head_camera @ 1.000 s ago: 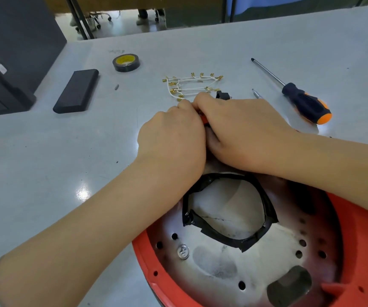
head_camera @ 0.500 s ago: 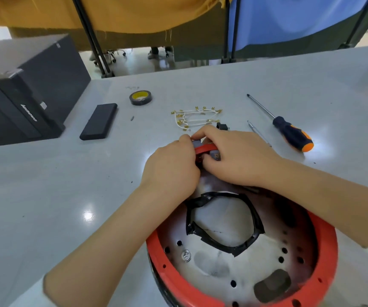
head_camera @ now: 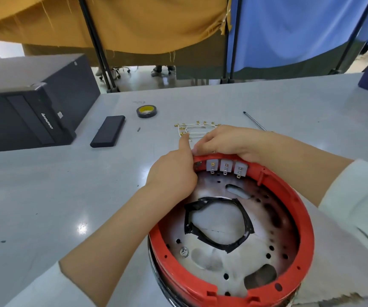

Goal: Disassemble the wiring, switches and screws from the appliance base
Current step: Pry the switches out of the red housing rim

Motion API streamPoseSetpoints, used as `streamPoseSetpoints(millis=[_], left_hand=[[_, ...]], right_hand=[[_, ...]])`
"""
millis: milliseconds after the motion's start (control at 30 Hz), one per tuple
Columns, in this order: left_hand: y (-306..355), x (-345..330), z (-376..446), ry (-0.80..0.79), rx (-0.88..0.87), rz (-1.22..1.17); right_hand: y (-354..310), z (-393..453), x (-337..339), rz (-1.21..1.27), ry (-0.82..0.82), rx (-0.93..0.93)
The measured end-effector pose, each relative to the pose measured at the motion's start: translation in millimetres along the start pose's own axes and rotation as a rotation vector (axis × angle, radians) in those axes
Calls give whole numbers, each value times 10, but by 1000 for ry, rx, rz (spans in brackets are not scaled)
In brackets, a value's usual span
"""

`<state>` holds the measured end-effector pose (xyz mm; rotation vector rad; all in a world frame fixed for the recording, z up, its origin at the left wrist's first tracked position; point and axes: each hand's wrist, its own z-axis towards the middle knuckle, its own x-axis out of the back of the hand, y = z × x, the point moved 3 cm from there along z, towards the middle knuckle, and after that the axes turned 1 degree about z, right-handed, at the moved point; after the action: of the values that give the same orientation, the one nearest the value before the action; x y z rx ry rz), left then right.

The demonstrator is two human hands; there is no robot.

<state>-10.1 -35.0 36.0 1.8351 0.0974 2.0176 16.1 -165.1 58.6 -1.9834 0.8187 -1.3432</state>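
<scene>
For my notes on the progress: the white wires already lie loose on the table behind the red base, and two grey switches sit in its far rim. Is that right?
Not quite. The head view shows three grey switches in the far rim of the red base, not two. The white wires do lie loose on the table behind it.

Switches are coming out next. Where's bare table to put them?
Bare table left of the base, below the black slab. Also right of the screwdriver shaft. Crowded behind the rim: wires, both hands.
</scene>
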Motion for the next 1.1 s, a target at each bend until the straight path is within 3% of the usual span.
streamPoseSetpoints(millis=[267, 300, 433, 633, 1100], left_hand=[[-86, -3, -34, 19, -62, 118], [-76, -9, -38, 19, -79, 143], [-52, -45, -33, 39, -105, 210], [-72, -81, -15, 64, -108, 222], [-58, -35, -40, 65, -114, 208]], right_hand=[[15, 56, 288, 594, 220, 101], [59, 59, 407, 532, 242, 97], [390, 99, 644, -161, 216, -10], [565, 436, 537, -677, 142, 39], [508, 731, 379, -488, 136, 165]])
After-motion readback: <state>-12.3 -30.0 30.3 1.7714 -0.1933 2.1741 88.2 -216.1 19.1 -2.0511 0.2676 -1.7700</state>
